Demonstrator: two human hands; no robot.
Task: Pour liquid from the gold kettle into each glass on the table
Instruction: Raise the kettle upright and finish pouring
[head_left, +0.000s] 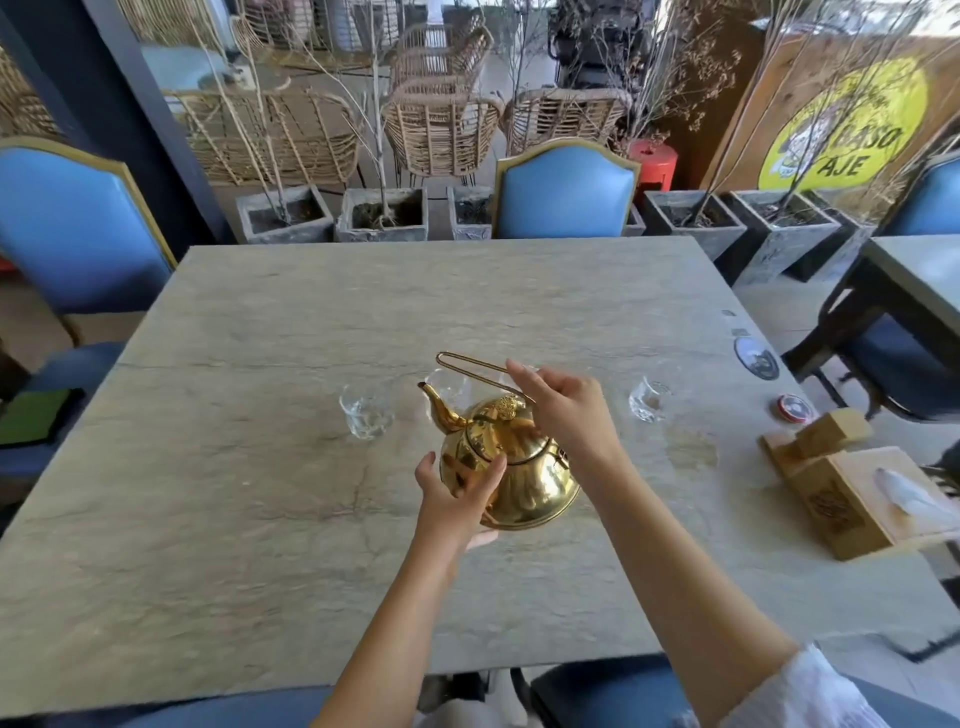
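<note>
The gold kettle (524, 475) is tilted over the stone table (260, 467), its spout (439, 408) pointing left and up at a clear glass (449, 387) just behind it. My right hand (563, 410) grips the thin wire handle above the lid. My left hand (460, 493) presses against the kettle's left side and underside. A second clear glass (366, 410) stands to the left of the spout. A third glass (649, 397) stands to the right, apart from the kettle.
A wooden tissue box (852, 499) and a small red tin (792, 408) sit at the table's right edge. A wet patch (693, 449) marks the table near the right glass. Blue chairs (566, 189) surround the table; concrete planters stand behind.
</note>
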